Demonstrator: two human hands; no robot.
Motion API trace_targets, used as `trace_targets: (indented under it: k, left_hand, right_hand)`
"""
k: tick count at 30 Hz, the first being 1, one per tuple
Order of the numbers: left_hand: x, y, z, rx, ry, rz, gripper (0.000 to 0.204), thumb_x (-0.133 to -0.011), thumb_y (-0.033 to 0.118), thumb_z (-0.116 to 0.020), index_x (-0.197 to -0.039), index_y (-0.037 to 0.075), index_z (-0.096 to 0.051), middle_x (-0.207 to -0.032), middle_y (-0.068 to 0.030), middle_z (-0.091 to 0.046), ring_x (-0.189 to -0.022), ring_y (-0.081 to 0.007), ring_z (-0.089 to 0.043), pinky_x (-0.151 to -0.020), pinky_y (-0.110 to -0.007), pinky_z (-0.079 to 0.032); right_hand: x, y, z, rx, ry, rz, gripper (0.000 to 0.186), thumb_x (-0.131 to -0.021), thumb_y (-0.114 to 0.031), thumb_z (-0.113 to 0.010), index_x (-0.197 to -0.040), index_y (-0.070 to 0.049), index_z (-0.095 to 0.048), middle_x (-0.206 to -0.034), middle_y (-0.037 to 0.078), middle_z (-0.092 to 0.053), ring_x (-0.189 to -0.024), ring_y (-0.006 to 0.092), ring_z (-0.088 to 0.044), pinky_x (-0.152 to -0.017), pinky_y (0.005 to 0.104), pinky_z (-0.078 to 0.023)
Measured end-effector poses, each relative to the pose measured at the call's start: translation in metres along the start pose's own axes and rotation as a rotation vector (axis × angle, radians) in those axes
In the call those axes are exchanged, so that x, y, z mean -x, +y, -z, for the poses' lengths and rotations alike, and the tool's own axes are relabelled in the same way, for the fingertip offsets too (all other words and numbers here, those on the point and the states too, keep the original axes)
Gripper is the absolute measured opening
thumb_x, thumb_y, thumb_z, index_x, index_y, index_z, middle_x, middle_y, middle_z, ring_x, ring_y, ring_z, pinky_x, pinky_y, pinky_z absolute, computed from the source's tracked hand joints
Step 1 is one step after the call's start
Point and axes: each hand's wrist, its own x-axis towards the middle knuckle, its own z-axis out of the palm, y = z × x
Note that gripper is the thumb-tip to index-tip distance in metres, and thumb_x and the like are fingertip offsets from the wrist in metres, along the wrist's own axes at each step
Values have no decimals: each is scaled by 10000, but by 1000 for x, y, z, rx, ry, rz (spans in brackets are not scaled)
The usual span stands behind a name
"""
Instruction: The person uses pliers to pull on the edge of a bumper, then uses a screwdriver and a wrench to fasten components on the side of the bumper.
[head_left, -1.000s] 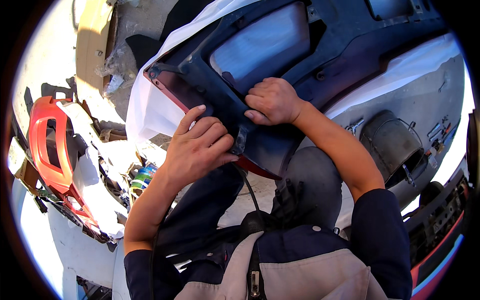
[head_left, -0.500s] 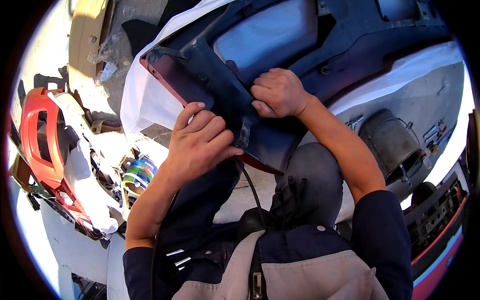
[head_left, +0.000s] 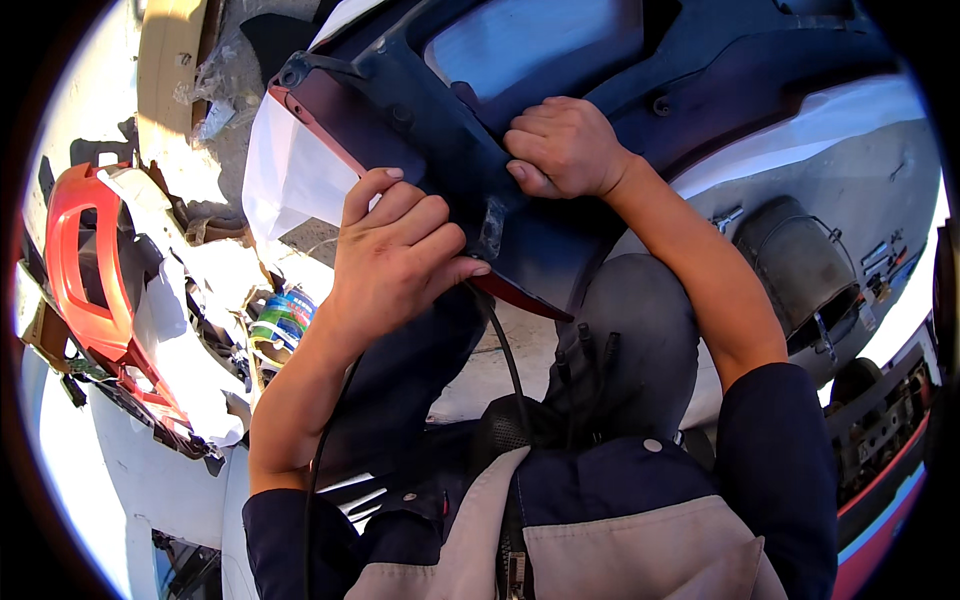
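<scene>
A large car bumper lies across the upper middle, its dark inner side up and its painted red edge showing on the left and near rim. My left hand grips the near left edge, fingers curled and thumb along the red rim. Curled into a fist, my right hand holds the bumper beside a wide opening; its fingertips are partly hidden. The near corner of the bumper hangs by my knee. White sheeting shows along the bumper's left side and under its right part.
Another red bumper part stands at the left beside a bright printed container. To the right sit a dark bucket with a wire handle and several small tools. A wooden beam lies at the far left. A black cable hangs before me.
The bumper has shifted slightly up and away in the picture, with both hands keeping their grip. My right hand has risen a little more than my left.
</scene>
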Motion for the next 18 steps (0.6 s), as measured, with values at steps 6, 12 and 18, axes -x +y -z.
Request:
trace_targets:
  k: [6,12,18]
  left_hand:
    - [-6,6,5,-26,-5,-5,353,-731,397,-784,-726,118,-568,-748,-7,-471,-816,-207,-538,-1028,-421,-343]
    - [-7,8,16,-81,-78,-24,363,-743,404,-785,-749,104,-581,-760,-15,-495,-847,-220,-548,-1003,-409,-345]
    - [-21,11,19,-96,-117,-54,369,-741,414,-794,-768,93,-615,-782,-20,-534,-869,-218,-559,-986,-386,-358]
  right_hand:
    - [2,4,3,89,34,18,230,-905,-305,-606,-782,-113,-574,-692,54,-601,-681,268,-641,-641,378,-516]
    - [0,-4,0,64,88,59,194,-930,-246,-564,-848,-70,-576,-736,87,-584,-694,320,-609,-645,412,-501]
    - [1,-16,25,82,-135,-147,272,-983,-369,-563,-953,-104,-617,-881,92,-619,-899,280,-620,-814,396,-483]
